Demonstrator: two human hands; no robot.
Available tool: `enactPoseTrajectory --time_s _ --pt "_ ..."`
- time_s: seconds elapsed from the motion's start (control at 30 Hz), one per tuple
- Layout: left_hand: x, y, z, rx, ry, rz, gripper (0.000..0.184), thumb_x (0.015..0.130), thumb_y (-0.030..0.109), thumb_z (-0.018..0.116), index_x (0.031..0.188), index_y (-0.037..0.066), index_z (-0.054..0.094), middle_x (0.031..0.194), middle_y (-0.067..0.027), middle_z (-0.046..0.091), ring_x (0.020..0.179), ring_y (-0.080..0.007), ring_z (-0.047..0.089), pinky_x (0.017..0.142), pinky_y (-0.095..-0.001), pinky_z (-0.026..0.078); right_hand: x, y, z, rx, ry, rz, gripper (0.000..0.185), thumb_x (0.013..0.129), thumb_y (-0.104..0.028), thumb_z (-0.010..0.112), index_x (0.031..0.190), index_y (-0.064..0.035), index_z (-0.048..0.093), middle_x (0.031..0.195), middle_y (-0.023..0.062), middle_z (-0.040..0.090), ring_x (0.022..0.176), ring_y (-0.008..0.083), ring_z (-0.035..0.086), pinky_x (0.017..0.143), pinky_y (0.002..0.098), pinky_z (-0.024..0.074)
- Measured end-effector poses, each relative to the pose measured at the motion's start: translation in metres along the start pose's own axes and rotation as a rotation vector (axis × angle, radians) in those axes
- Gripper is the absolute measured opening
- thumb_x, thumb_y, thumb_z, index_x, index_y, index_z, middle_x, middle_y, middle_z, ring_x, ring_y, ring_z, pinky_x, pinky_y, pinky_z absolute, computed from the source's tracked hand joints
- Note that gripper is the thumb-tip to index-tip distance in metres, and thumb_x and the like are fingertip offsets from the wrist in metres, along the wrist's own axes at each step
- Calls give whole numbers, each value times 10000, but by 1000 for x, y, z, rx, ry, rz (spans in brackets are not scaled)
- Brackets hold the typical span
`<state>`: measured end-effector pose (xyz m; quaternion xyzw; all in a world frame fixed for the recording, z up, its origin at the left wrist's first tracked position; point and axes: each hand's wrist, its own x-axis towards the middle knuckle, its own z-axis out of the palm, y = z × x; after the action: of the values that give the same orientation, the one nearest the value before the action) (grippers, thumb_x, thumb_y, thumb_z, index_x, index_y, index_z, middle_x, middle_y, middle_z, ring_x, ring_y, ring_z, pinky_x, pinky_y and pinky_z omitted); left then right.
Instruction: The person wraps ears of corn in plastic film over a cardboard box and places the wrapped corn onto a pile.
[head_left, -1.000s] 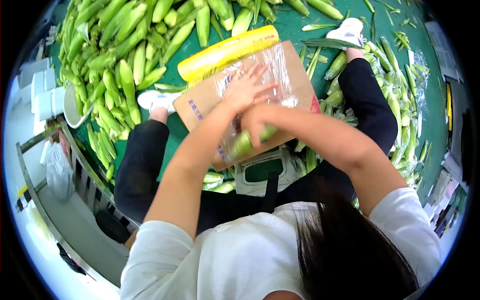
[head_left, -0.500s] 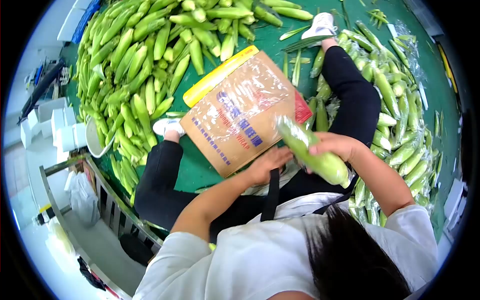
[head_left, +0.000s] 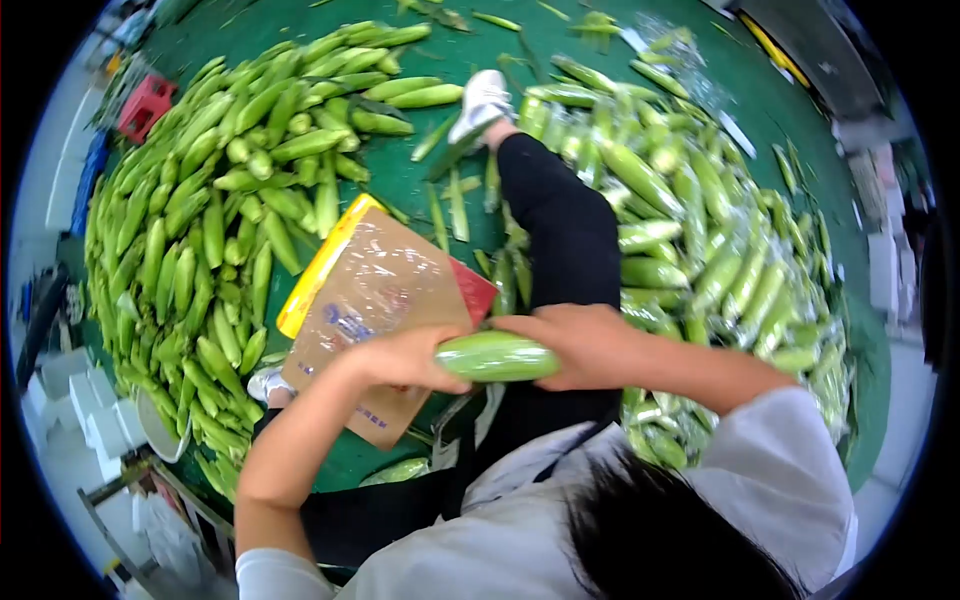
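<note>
A green ear of corn (head_left: 498, 357), glossy with clear film, lies level between my two hands, just over the lap. My left hand (head_left: 412, 357) is closed round its left end. Round the other end my right hand (head_left: 575, 345) is closed too. Below the left hand is a cardboard box (head_left: 375, 275) with blue print and film over its top; the left forearm hides its near part. A yellow strip (head_left: 325, 265) runs along the box's far left edge, and a red part (head_left: 476, 290) shows at its right.
A big heap of corn in green husks (head_left: 190, 240) spreads over the green floor (head_left: 400, 185) on the left. Film-wrapped ears (head_left: 700, 240) are heaped on the right, beside the outstretched leg (head_left: 570, 220). A red stool (head_left: 147, 107) stands far left.
My left hand has come up from beside the box and taken the corn's left end. The corn has swung from slanted to level. The camera view has turned, shifting the scene leftward.
</note>
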<state>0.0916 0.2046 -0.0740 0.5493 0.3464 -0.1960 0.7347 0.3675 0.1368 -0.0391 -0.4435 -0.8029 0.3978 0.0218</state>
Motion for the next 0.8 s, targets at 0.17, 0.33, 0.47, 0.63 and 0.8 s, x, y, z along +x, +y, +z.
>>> enactPoseTrajectory --time_s 0.17,0.33,0.47,0.63,0.8 --pt "61 -96 -34 49 1079 350 503 879 83 684 1366 60 561 1010 -87 645 933 -195 643 791 -371 539 -69 120 -11 -135 872 615 807 700 -90 822 1447 -99 517 1280 168 649 1206 345 611 1036 405 481" --pt "124 -188 33 807 962 135 524 837 126 617 1359 134 575 1390 -128 540 1359 -322 458 1087 -584 366 -5 181 -68 -577 918 493 728 789 -80 762 1461 -61 482 1472 197 499 1375 344 466 1167 424 333" --pt "150 -179 92 706 633 842 584 858 128 600 1435 159 518 1565 -122 404 1338 -261 486 1111 -502 390 263 246 -97 -184 617 139 508 880 -163 696 1349 -11 574 1380 185 580 1287 346 559 1108 393 409" --pt "136 -156 50 -32 874 749 539 852 67 615 1385 121 559 1397 -130 544 1154 -296 604 1020 -421 470 543 423 -68 -655 495 347 916 794 -353 819 1522 -47 356 1458 226 514 1334 384 507 1106 451 427" --pt "117 -158 -15 -131 1167 648 486 815 37 651 1297 98 627 1063 -110 667 928 -323 638 796 -404 515 591 376 -47 -571 49 630 892 713 -505 836 1391 -18 524 1167 212 711 1081 380 684 925 441 535"
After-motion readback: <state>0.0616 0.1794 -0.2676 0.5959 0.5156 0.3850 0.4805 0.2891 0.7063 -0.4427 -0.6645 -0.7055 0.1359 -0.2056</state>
